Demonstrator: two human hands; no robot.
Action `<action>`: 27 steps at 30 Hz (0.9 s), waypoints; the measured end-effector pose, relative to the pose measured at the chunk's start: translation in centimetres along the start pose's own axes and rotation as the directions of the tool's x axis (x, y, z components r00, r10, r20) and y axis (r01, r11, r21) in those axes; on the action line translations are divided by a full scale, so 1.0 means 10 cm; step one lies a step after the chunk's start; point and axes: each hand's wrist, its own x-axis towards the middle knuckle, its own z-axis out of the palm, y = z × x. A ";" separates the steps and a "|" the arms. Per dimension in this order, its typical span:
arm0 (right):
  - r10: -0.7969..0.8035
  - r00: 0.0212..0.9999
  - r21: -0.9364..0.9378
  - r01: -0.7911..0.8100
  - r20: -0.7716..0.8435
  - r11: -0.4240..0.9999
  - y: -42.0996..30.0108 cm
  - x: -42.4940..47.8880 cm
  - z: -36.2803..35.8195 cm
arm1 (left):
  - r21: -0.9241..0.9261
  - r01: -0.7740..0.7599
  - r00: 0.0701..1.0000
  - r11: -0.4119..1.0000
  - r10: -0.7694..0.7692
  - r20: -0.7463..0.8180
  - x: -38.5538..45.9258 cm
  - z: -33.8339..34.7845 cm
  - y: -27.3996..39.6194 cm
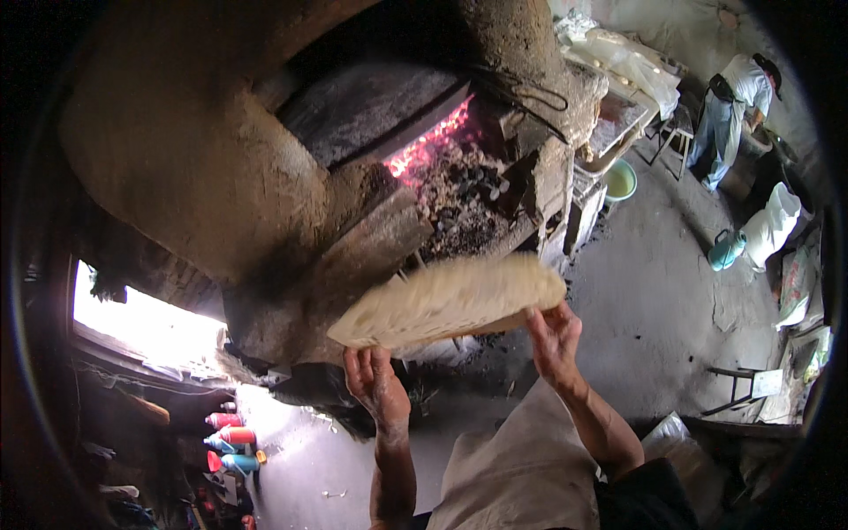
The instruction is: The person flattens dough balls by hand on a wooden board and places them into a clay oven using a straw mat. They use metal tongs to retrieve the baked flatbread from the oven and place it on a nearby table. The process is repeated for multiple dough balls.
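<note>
A large flatbread (457, 298), pale and somewhat blurred, is held up between both hands in front of the clay oven. My left hand (379, 387) pinches its lower left edge. At its right end my right hand (555, 334) grips the rim between thumb and fingers. Beyond the bread, glowing embers (430, 142) and dark charcoal (474, 185) lie in the oven mouth, beside a dark flat slab (371, 109). The underside of the bread is mostly hidden.
Metal tongs or rods (536, 106) rest at the oven's right edge. A green basin (620, 180) stands on the floor beyond. Farther right, a person (729, 112) bends over a vessel near a white sack (772, 225). Several thermos flasks (237, 434) stand at lower left.
</note>
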 end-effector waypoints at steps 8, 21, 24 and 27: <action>0.105 0.981 0.130 -0.084 -0.163 0.988 0.76 1.32 -0.03 | 0.120 0.055 0.993 0.991 -0.067 0.102 0.74 0.86 -0.09; 0.305 0.901 0.330 -0.199 -0.309 0.923 0.96 1.72 -0.08 | 0.453 0.125 0.986 0.883 -0.160 0.041 0.89 1.12 -0.27; 0.331 0.910 0.228 -0.277 -0.250 0.934 1.00 1.65 -0.14 | 0.472 0.085 0.992 0.877 -0.120 0.044 0.97 1.08 -0.30; 0.355 0.907 0.122 -0.335 -0.228 0.934 0.76 1.68 -0.12 | 0.431 0.014 0.999 0.902 -0.028 0.026 1.04 1.19 -0.23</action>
